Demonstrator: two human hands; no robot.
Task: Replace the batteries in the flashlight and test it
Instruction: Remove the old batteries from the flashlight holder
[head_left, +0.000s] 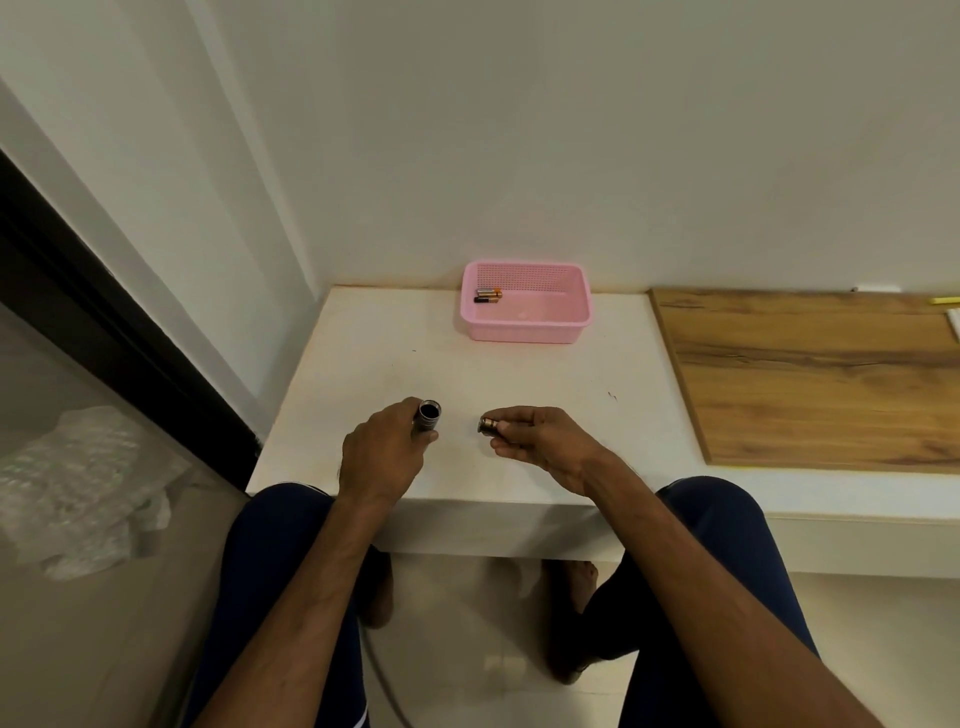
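While both hands hover over the near part of the white tabletop (519, 374), I can see my left hand (382, 457) wrapped around a dark, cylindrical metal flashlight body (427, 418), fingers closed about its barrel, with the open end tilted up and away from me so that the black hollow inside shows. My right hand (540, 434) sits just to the right of it, apart from it, with thumb and fingers pinched on a small cylindrical piece (488, 425) whose metallic end faces the flashlight; whether that piece is a battery holder or a battery I cannot tell, as most of it is hidden in the grip. At the far side of the tabletop, near the wall, stands a pink rectangular plastic basket (524, 330) with a perforated back wall, and in its far left corner lie two small batteries with copper-coloured ends (487, 296), side by side and touching. A slab of brown wood-grain board (810, 379) lies on the surface well to the right. Below the table edge I see dark blue trousers (280, 545) on both knees and bare feet on the pale floor.
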